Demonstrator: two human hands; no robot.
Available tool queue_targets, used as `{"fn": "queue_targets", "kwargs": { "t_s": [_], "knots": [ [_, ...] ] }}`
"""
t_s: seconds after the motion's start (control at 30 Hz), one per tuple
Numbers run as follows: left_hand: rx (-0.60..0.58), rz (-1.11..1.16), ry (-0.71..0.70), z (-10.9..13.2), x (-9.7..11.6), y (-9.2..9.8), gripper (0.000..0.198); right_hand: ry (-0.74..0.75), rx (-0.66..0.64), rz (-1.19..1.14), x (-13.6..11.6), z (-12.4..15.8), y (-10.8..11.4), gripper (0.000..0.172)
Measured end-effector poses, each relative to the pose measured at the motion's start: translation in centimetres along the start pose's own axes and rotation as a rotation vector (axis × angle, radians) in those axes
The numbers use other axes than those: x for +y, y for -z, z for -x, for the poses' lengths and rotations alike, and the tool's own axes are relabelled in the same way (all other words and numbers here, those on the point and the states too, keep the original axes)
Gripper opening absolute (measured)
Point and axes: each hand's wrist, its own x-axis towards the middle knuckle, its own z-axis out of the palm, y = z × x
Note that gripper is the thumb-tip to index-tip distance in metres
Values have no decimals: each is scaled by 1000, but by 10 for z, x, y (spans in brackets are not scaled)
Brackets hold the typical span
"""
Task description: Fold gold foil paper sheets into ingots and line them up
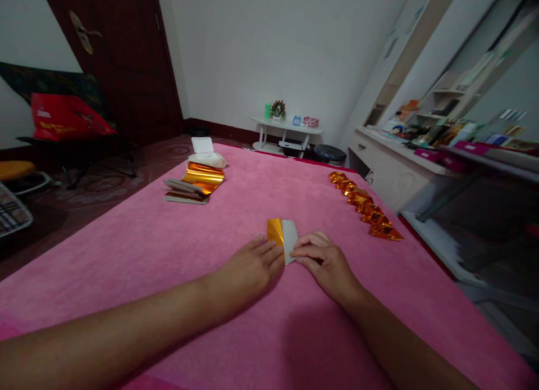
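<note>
Left hand point(257, 264) outstretched, palm down on a gold-and-grey sheet point(289, 236); right hand point(330, 265) pinching its right edge; foil shapes point(360, 199) farther right.

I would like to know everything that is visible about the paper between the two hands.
The paper lies on the pink cloth. Its left part is shiny gold, like foil; its right part is dull grey. A straight line, perhaps a fold, divides them. The left hand's fingers cover the lower gold part. The right hand's fingertips touch the grey part's right edge.
</note>
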Motion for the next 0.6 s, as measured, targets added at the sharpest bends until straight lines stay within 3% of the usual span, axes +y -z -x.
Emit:
{"fn": "queue_targets", "kwargs": {
  "t_s": [0.2, 0.4, 0.6],
  "knots": [
    [-4, -48, 47, 2, 20, -20, 23, -149, -97, -219, 3, -7, -4, 16],
    [16, -114, 14, 1, 16, -10, 28, -402, -64, -241, 11, -17, -11, 15],
    [2, -134, -1, 0, 17, -4, 29, -425, -161, -189, 6, -23, -6, 3]
  ]
}}
